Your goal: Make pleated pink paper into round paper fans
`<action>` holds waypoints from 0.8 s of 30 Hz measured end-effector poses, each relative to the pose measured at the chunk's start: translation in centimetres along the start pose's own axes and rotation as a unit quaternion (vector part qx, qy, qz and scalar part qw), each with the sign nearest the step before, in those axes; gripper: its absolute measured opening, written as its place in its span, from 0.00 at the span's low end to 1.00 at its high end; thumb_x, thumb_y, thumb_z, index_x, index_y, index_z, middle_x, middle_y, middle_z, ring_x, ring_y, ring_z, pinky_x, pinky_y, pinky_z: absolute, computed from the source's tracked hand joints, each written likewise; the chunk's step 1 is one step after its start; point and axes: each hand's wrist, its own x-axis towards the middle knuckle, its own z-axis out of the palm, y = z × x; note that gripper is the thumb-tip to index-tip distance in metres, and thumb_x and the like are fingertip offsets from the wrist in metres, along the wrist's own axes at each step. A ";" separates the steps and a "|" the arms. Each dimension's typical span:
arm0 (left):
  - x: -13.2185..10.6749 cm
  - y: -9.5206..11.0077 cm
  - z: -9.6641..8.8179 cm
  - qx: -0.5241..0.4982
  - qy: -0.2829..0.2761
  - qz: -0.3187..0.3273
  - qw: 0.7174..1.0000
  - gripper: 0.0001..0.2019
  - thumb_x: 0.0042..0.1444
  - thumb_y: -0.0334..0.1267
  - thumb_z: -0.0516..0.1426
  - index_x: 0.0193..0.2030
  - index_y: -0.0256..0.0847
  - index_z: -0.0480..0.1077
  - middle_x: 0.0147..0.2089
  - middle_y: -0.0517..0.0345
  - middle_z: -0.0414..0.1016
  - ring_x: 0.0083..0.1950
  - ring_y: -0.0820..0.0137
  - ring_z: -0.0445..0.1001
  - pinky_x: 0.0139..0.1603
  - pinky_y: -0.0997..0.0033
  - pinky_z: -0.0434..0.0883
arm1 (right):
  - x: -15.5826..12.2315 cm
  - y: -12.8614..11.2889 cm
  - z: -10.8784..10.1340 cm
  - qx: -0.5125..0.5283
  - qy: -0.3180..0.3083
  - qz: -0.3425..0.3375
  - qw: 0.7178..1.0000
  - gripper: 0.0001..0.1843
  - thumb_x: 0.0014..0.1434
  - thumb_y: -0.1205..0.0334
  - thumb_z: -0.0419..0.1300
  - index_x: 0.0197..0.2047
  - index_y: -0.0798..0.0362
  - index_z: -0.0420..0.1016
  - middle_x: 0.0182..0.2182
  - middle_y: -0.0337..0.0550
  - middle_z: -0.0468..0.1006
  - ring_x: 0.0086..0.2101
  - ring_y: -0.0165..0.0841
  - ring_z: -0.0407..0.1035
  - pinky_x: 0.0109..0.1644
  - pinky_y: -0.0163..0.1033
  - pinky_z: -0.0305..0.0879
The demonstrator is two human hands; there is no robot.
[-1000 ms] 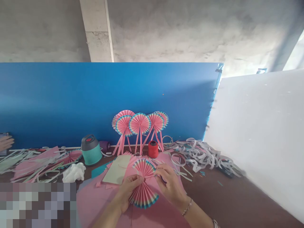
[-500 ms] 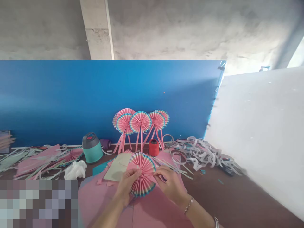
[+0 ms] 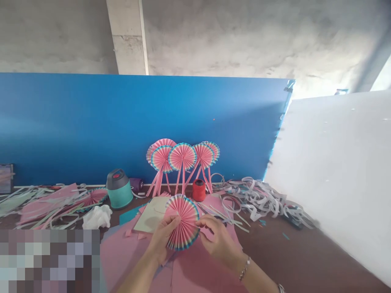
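Note:
A round pleated paper fan [image 3: 187,228], pink with a blue and cream rim, is held up above pink paper sheets [image 3: 198,270]. My left hand [image 3: 161,238] pinches it from the left, the thumb lying near its centre. At the fan's right edge is my right hand [image 3: 218,240], its forefinger tip at the rim and its thumb parted from the finger, with nothing plainly seen between them. Behind the fan lies a cream sheet [image 3: 148,217] on a stack of pink paper. A red thread spool [image 3: 199,191] stands just beyond.
Several finished fans [image 3: 182,156] with pink sticks lean against the blue partition [image 3: 91,118]. A teal and grey container [image 3: 119,193] and a crumpled white wad [image 3: 97,217] stand at left. Curled paper strips [image 3: 256,197] pile up at right, beside a white panel [image 3: 339,162].
My right thumb and forefinger have parted at the fan's edge. The fan stays in my left hand, and the view has shifted slightly. The hand at the far left has mostly left view.

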 end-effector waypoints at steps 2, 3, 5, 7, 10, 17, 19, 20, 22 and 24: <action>0.0 0.0 0.0 -0.014 0.003 -0.008 1.000 0.16 0.40 0.43 0.69 0.33 0.37 0.73 0.31 0.54 0.79 0.32 0.67 0.77 0.38 0.69 0.71 | 0.1 -0.1 -0.1 0.019 0.009 0.006 1.000 0.15 0.49 0.74 0.53 0.39 0.52 0.73 0.34 0.44 0.75 0.32 0.33 0.69 0.36 0.37 0.68; 0.0 0.0 -0.1 -0.018 0.009 -0.010 1.000 0.17 0.39 0.41 0.69 0.35 0.38 0.73 0.33 0.54 0.80 0.34 0.66 0.78 0.40 0.68 0.71 | 0.2 -0.1 -0.1 0.030 0.016 0.016 0.999 0.14 0.50 0.74 0.53 0.38 0.53 0.73 0.34 0.44 0.75 0.30 0.32 0.69 0.35 0.37 0.68; 0.0 0.0 -0.3 -0.012 0.017 -0.009 1.000 0.20 0.36 0.37 0.70 0.39 0.38 0.73 0.38 0.52 0.79 0.40 0.64 0.77 0.43 0.68 0.70 | 0.3 -0.1 -0.3 0.054 0.031 0.047 0.997 0.12 0.51 0.72 0.54 0.38 0.53 0.74 0.34 0.44 0.74 0.30 0.32 0.69 0.34 0.36 0.67; -0.1 0.0 -0.5 0.005 0.006 0.000 1.000 0.24 0.35 0.35 0.70 0.43 0.38 0.73 0.44 0.49 0.78 0.46 0.62 0.76 0.46 0.68 0.69 | 0.4 0.1 -0.5 0.077 0.047 0.080 0.993 0.10 0.52 0.70 0.54 0.37 0.53 0.74 0.33 0.44 0.74 0.30 0.32 0.69 0.34 0.36 0.67; -0.2 0.2 -0.6 0.023 -0.011 0.008 1.000 0.28 0.36 0.34 0.69 0.48 0.39 0.72 0.47 0.48 0.76 0.49 0.62 0.73 0.47 0.69 0.68 | 0.4 0.9 -0.5 0.115 0.065 0.120 0.984 0.09 0.55 0.66 0.54 0.37 0.53 0.74 0.33 0.44 0.74 0.32 0.33 0.68 0.35 0.36 0.65; -0.7 0.8 -0.5 0.071 0.000 0.034 0.997 0.33 0.41 0.36 0.67 0.57 0.43 0.63 0.41 0.55 0.76 0.40 0.68 0.74 0.38 0.74 0.66 | 0.7 1.5 -1.1 0.220 0.145 0.221 0.939 0.15 0.58 0.49 0.57 0.32 0.53 0.72 0.27 0.40 0.70 0.27 0.30 0.64 0.27 0.33 0.60; -0.9 0.9 -0.3 0.098 -0.033 0.018 0.994 0.35 0.41 0.36 0.68 0.57 0.42 0.63 0.41 0.52 0.78 0.40 0.67 0.75 0.39 0.73 0.66 | 0.9 1.0 -1.5 0.259 0.146 0.246 0.923 0.18 0.56 0.47 0.58 0.41 0.52 0.73 0.33 0.42 0.74 0.30 0.32 0.67 0.30 0.35 0.63; -1.0 0.9 -0.3 0.108 -0.048 0.010 0.993 0.35 0.40 0.36 0.69 0.57 0.42 0.63 0.41 0.51 0.78 0.41 0.66 0.75 0.41 0.72 0.67 | 1.0 0.7 -1.6 0.279 0.129 0.251 0.918 0.20 0.55 0.47 0.59 0.45 0.51 0.72 0.35 0.43 0.75 0.32 0.33 0.69 0.31 0.36 0.65; -1.2 1.0 -0.1 0.100 -0.057 -0.005 0.993 0.35 0.39 0.38 0.69 0.56 0.42 0.65 0.44 0.48 0.78 0.44 0.63 0.76 0.44 0.69 0.68 | 1.1 0.3 -1.7 0.320 0.074 0.250 0.911 0.23 0.51 0.49 0.63 0.47 0.51 0.72 0.36 0.44 0.76 0.34 0.35 0.70 0.34 0.38 0.67; -1.2 1.1 -0.1 0.036 -0.043 -0.013 0.998 0.30 0.43 0.46 0.67 0.54 0.44 0.67 0.49 0.48 0.77 0.48 0.60 0.75 0.47 0.65 0.69 | 1.1 0.2 -1.6 0.371 0.038 0.257 0.891 0.21 0.48 0.52 0.66 0.43 0.52 0.73 0.35 0.43 0.77 0.34 0.36 0.71 0.36 0.38 0.67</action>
